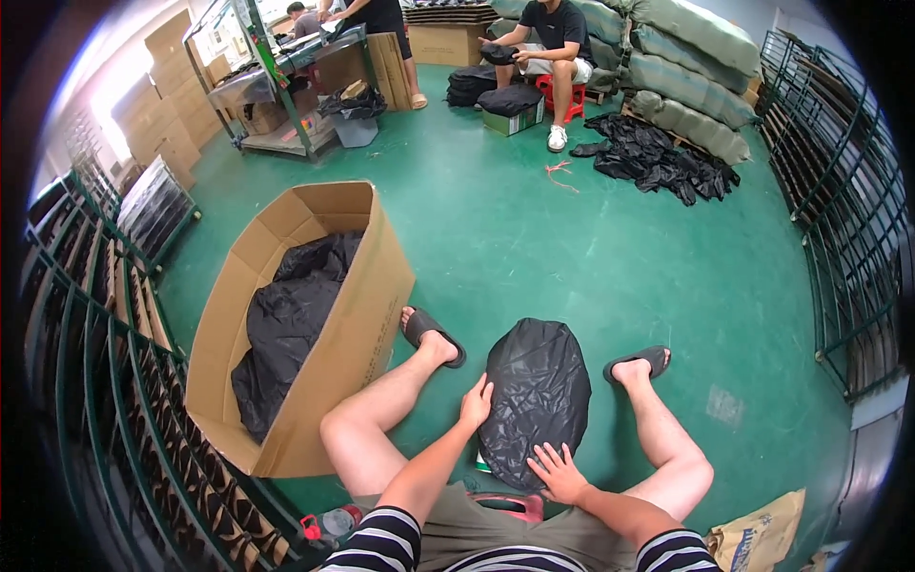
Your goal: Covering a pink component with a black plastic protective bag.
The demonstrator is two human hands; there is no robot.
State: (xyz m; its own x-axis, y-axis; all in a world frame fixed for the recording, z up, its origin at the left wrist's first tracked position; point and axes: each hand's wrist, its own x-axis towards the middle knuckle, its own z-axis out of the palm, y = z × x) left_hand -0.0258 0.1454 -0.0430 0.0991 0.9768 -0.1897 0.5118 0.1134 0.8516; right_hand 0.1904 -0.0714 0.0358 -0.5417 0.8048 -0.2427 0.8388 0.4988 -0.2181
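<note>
you sit over a green floor (686, 276) in a workroom, metal racks (848, 219) far out to either side of your left hand (477, 405) and right hand (560, 475); well beyond them a person (564, 43) sits on one red stool (576, 101). there is one black bundle (538, 381) right under your hands, one carton (376, 296) to their left, and two dark sandals (417, 326) beyond them. the bundle is an oval mound of wrinkled, slightly shiny sheeting; your right hand lies open on its near end, fingers spread, while your left touches its left edge, and whether it grips i cannot tell. the carton is brown cardboard, holding crumpled black material (295, 315).
</note>
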